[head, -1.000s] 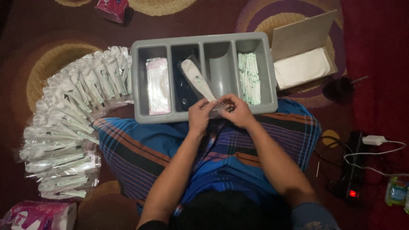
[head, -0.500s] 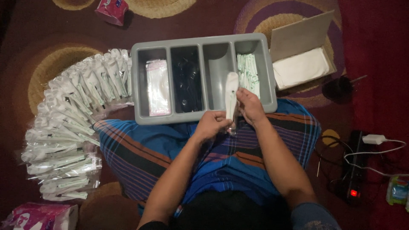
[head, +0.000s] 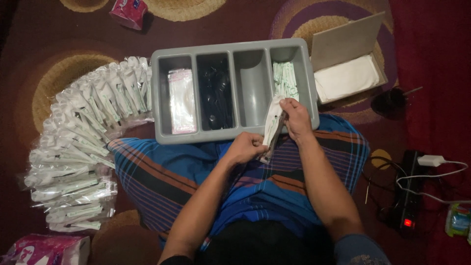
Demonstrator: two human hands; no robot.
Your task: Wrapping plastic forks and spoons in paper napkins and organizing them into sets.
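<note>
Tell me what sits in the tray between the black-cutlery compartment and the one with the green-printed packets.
In the head view, one compartment of the grey tray lies between them, holding nothing visible.

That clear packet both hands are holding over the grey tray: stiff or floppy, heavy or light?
The packet probably flexes some: it is thin clear film around white contents. It looks light, since the left hand and right hand hold it by fingertip grip. Its glossy film may be slippery.
</note>
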